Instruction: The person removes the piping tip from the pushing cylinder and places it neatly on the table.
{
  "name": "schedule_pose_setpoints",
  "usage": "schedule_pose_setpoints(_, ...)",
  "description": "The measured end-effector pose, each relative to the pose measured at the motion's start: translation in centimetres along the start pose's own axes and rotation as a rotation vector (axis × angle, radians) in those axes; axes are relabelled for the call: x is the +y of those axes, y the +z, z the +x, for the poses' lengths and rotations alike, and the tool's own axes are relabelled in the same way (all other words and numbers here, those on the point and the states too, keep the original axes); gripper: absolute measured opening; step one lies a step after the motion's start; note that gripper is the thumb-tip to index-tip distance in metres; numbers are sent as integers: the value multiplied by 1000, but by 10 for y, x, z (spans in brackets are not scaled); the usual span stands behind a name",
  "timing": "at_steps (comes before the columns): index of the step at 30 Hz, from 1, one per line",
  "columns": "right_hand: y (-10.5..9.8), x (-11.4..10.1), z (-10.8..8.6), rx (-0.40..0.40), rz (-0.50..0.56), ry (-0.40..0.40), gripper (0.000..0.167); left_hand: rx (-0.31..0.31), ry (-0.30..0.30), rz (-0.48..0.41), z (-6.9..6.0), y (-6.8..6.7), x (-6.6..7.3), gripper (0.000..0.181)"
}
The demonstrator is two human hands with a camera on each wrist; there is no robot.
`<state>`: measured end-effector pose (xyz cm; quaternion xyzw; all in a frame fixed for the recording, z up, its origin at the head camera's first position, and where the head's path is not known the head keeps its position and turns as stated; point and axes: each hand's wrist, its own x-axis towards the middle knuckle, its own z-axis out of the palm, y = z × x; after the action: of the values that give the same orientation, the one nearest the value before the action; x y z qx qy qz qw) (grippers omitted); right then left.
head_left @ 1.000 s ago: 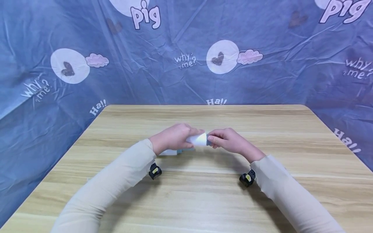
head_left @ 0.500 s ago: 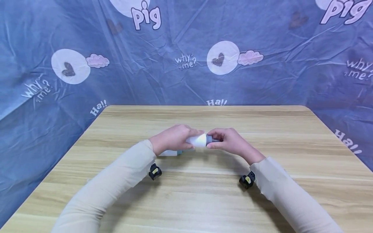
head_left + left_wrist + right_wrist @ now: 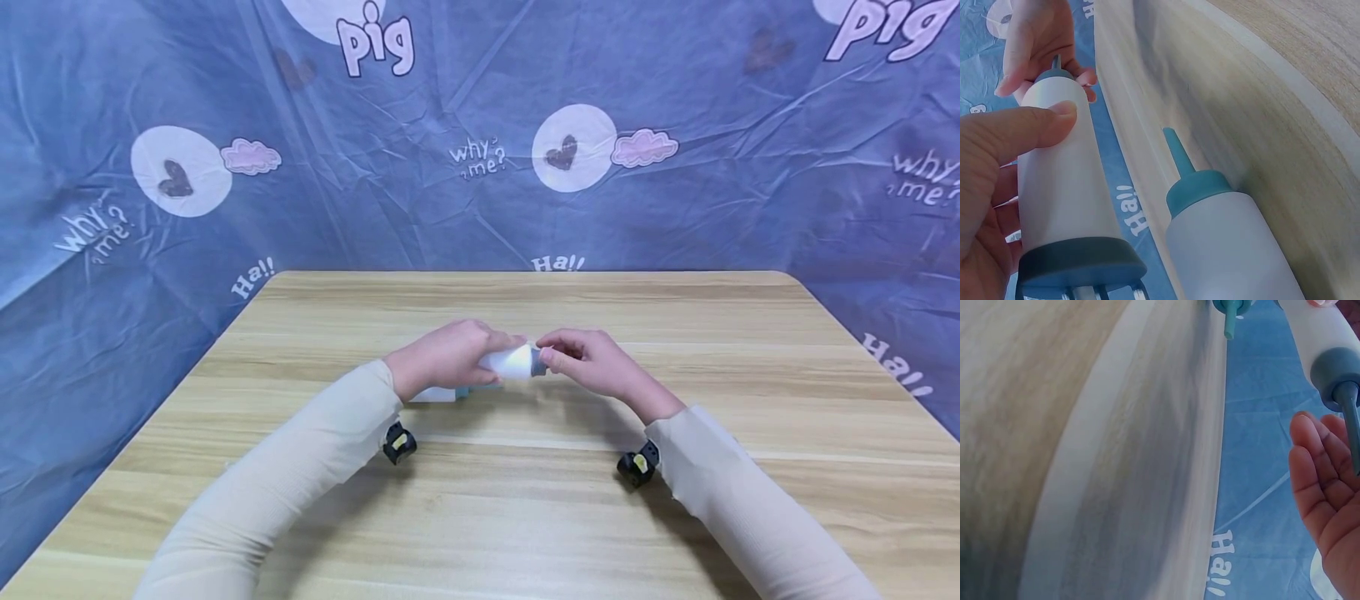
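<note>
My left hand [image 3: 450, 354] grips a white squeeze bottle [image 3: 1066, 181] above the table, its thumb laid along the side. The bottle's grey-blue cap [image 3: 1337, 369] with a thin nozzle [image 3: 1350, 419] points right, towards my right hand [image 3: 592, 362]. In the right wrist view the right fingers [image 3: 1316, 459] lie loosely extended around the nozzle, a little apart from the cap; that thumb is hidden there. At the bottle's other end is a dark collar [image 3: 1079, 259] with several short prongs. Below lies a second white bottle [image 3: 1229, 244] with a teal nozzle cap [image 3: 1200, 187].
A wood-grain table [image 3: 510, 517] spreads under both arms. Behind it hangs a blue printed cloth [image 3: 420, 217]. Small black cameras on the left wrist [image 3: 399, 442] and right wrist [image 3: 637, 464] hang just above the tabletop.
Half a second ago my right fingers reached the cap's edge with the nozzle showing; now they have shifted slightly, with the thumb over the nozzle. The left hand and its bottle stay put.
</note>
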<state>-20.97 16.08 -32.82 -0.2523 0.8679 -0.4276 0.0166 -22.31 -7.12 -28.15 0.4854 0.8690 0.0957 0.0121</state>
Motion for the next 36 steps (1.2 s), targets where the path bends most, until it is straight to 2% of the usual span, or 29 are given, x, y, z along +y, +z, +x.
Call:
schedule_pose_setpoints(6,1,2,1,-33,-3,7,30,-3,1,-3,1,-1,2,58)
schedule_pose_setpoints(21,-1,-1,1,-44,12,-10,23,-26,-25,-7,2,-2,5,58)
schedule_pose_setpoints(32,0,-2,2,-20,9,-20,39,-46,-55,2,2,0,3,59)
schedule_pose_setpoints(36,-5,-3,3,19,28,-5,46,-36,-63,2,2,1,1,60)
